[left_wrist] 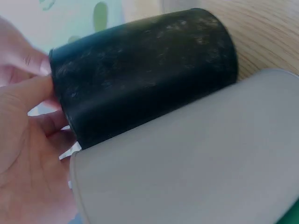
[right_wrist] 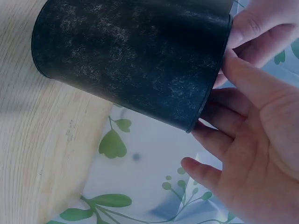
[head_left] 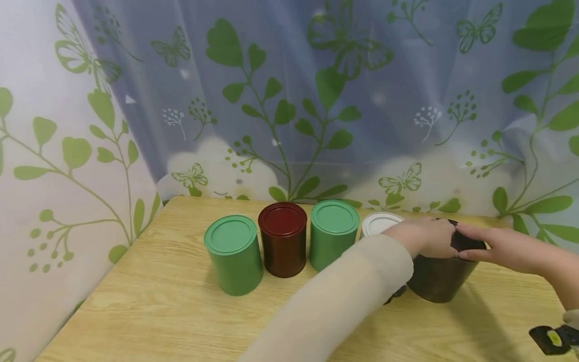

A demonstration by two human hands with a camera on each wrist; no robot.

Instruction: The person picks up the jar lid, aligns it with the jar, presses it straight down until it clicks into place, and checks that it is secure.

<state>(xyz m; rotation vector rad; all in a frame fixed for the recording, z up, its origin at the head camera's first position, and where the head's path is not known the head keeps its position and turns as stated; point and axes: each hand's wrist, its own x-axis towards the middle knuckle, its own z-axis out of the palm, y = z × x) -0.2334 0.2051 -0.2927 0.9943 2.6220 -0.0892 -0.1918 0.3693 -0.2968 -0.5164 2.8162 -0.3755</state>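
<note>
A dark, mottled can (head_left: 441,279) stands on the wooden table (head_left: 181,311) at the right end of a row of cans. My left hand (head_left: 431,236), in a beige sleeve, grips the can's top rim from the left, and my right hand (head_left: 481,245) grips the same rim from the right. In the left wrist view the dark can (left_wrist: 140,70) shows behind a white can (left_wrist: 196,163), with my left hand (left_wrist: 28,140) at the rim. The right wrist view shows the dark can (right_wrist: 131,60) with my right hand (right_wrist: 252,135), thumb on the rim.
Left of the dark can stand a white-lidded can (head_left: 380,222), a green can (head_left: 333,234), a dark red can (head_left: 283,239) and another green can (head_left: 232,254). A leaf-print curtain (head_left: 289,100) hangs close behind the table's far edge and along its left side.
</note>
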